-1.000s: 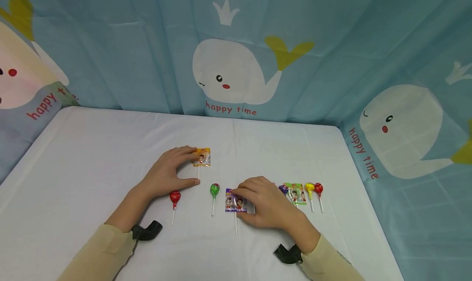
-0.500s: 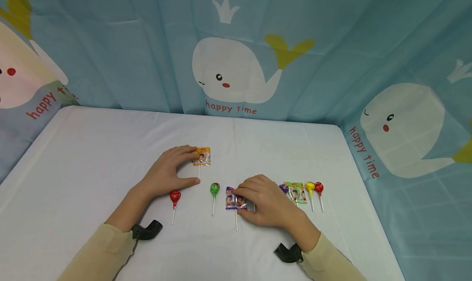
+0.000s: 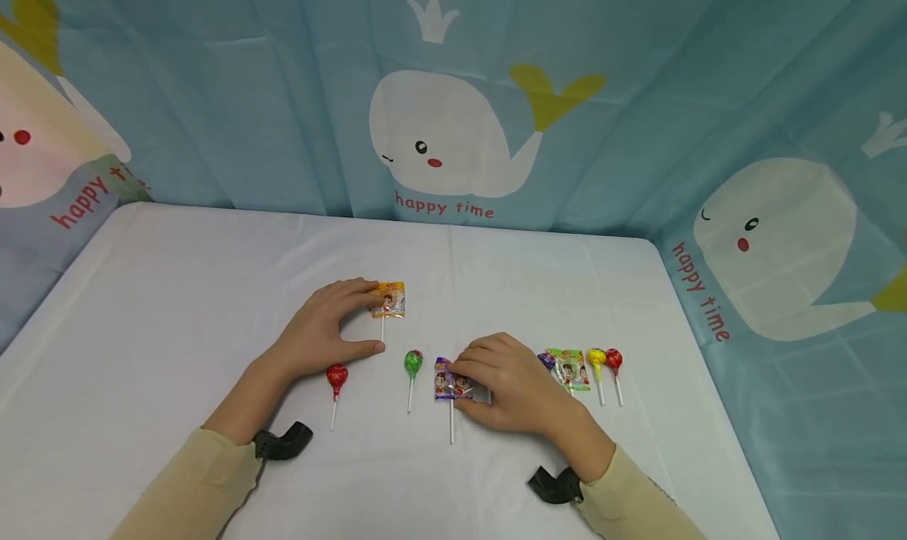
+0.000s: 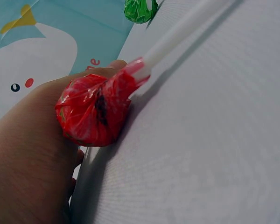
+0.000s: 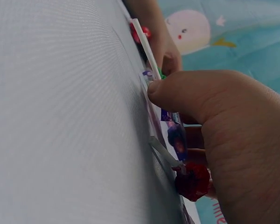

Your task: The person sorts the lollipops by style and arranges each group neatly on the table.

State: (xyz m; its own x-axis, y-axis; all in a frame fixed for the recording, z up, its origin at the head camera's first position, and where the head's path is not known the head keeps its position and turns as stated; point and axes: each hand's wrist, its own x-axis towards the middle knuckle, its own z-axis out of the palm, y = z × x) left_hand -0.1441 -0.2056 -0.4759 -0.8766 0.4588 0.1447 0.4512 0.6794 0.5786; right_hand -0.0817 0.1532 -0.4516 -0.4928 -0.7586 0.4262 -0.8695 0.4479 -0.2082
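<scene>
My left hand rests on the white table, fingertips over the edge of an orange-wrapped flat lollipop, its thumb beside the stick. Just below that wrist lies a red round lollipop, close up in the left wrist view. Further right, my right hand pinches a purple-wrapped flat lollipop between thumb and fingers, its white stick pointing toward the near edge. Under that palm, a dark red round lollipop shows in the right wrist view; in the head view the hand hides it.
A green round lollipop lies between the hands. Right of the right hand are a dark purple lollipop, a green-wrapped flat one, a yellow one and a red one. A blue whale-print curtain borders the table.
My right hand has crept slightly away from the near edge with the purple-wrapped lollipop, whose stick end has swung a little left. My left hand has stayed in place.
</scene>
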